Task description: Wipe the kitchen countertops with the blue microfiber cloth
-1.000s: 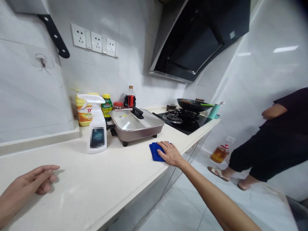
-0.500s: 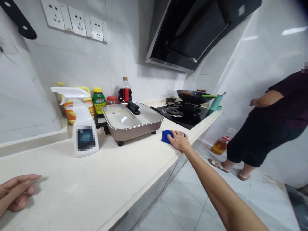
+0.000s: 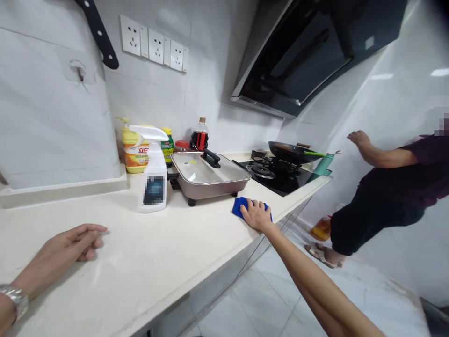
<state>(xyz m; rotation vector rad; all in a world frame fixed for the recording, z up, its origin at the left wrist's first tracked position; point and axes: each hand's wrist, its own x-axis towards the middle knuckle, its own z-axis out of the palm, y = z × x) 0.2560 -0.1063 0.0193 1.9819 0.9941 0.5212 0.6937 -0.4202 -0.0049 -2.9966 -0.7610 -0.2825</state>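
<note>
My right hand [image 3: 257, 215] presses down on a blue cloth [image 3: 239, 206], fingers bent over it, on the white countertop [image 3: 168, 248] near its front edge. Just behind the cloth stands a lidded electric pan [image 3: 210, 187] on short black feet. My left hand [image 3: 72, 243] rests low over the counter at the left, index finger stretched and the others loosely curled, with nothing in it. A white spray bottle [image 3: 154, 164] is upright between the left hand and the pan.
Against the wall are a yellow detergent bottle [image 3: 131, 147], a green bottle [image 3: 168, 140], a red-lidded jar [image 3: 181, 145] and a dark sauce bottle [image 3: 199, 135]. Beyond lies a gas hob [image 3: 280, 175] with a wok [image 3: 293, 152] under the hood [image 3: 294, 56]. Another person [image 3: 386, 178] stands right.
The view has swung left, showing more of my left hand and wrist. Relative to the pan, my right hand and the cloth have slid left and nearer. The other person's arm has risen.
</note>
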